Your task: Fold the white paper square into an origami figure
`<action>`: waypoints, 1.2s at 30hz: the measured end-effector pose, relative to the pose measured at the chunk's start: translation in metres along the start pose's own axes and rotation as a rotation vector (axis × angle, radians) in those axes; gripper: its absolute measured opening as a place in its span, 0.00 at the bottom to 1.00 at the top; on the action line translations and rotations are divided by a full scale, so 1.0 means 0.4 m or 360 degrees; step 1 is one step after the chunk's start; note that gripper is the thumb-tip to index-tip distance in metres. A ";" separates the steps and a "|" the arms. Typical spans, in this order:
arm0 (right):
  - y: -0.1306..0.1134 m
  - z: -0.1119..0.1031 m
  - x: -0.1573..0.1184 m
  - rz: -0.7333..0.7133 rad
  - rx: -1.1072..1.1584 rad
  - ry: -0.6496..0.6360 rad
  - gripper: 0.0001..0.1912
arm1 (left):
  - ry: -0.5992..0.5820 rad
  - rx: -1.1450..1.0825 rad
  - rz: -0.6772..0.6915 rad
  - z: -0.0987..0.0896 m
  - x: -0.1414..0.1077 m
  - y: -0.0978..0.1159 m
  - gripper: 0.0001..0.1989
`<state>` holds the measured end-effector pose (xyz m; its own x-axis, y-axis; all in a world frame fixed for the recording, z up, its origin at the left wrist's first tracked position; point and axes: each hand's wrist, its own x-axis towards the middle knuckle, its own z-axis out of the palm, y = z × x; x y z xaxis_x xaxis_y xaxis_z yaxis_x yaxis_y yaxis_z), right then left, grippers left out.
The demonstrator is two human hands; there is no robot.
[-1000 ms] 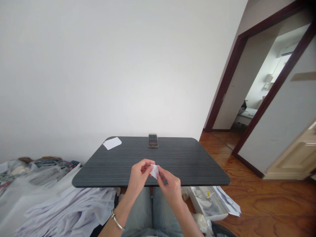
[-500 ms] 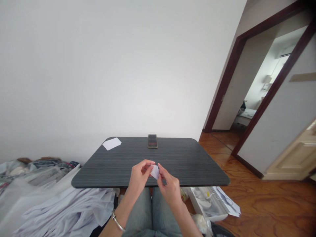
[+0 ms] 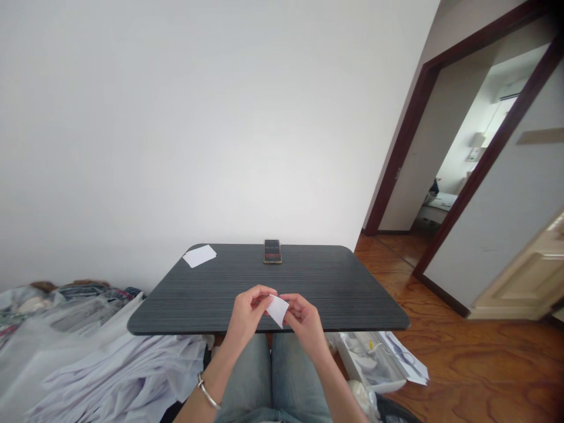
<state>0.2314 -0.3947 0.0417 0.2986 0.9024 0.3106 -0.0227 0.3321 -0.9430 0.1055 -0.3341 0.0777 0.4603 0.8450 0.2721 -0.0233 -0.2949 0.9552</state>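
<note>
A small folded piece of white paper [image 3: 278, 309] is between my hands, above the near part of the dark table [image 3: 229, 276]. My left hand [image 3: 251, 308] pinches its left corner between thumb and fingers. On the other side, my right hand [image 3: 303, 317] holds the right edge with thumb and fingertips. Parts of the paper's edges are hidden behind the fingers. At the table's back left lie several white paper sheets [image 3: 200, 256], slightly fanned.
A phone [image 3: 272, 251] stands at the table's back, near the white wall. Piled white cloth [image 3: 118, 376] lies low at left. Right of my legs is an open white box [image 3: 374, 364] on the wooden floor [image 3: 476, 364]. A doorway opens at far right.
My right hand has shifted slightly right and turned its fingers, and more of the white paper's face now shows. My left hand stays nearly in place, still pinching.
</note>
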 end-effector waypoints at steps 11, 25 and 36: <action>-0.006 -0.010 0.004 0.0153 0.0324 0.0062 0.12 | -0.0186 -0.0182 -0.0161 -0.027 -0.002 -0.025 0.08; -0.010 -0.015 0.002 0.0333 0.0449 -0.0017 0.16 | -0.0495 -0.0471 -0.0535 -0.053 -0.021 -0.014 0.21; 0.017 -0.014 0.010 0.0146 0.0235 -0.0131 0.16 | -0.0516 -0.0540 -0.0527 -0.036 -0.017 -0.012 0.22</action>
<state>0.2378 -0.3904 0.0359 0.2098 0.9482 0.2385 -0.1879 0.2785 -0.9419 0.0897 -0.3320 0.0728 0.7388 0.6723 -0.0462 -0.0907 0.1670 0.9818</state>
